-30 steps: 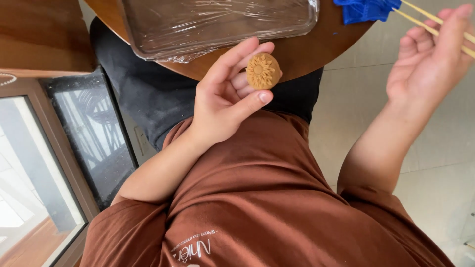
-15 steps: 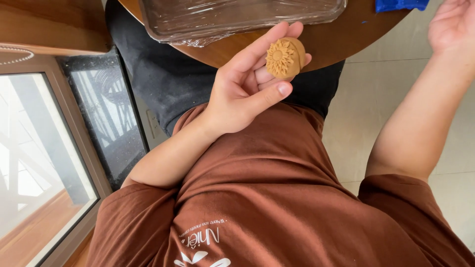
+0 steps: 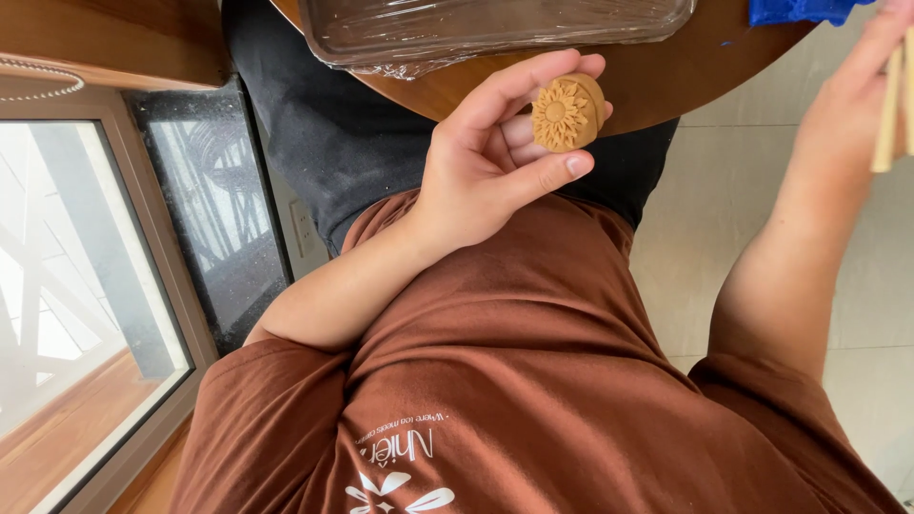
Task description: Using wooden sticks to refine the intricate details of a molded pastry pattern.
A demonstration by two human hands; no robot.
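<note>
A left hand (image 3: 476, 162) grips a flower-stamped cake (image 3: 567, 113) in its fingers (image 3: 533, 178) over the lap, below the round wooden desk (image 3: 666, 76); a slack pinch could drop it. The right hand (image 3: 857, 105) clasps sticks (image 3: 893, 109). A wrapped tray (image 3: 495, 29) sits above; window left, tiled floor right.

One head camera looks steeply down, close, seemingly inverted.

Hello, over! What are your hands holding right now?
Left hand holds flower-stamped round cake in its fingers. Right hand grips pale sticks. Nothing in the way.
</note>
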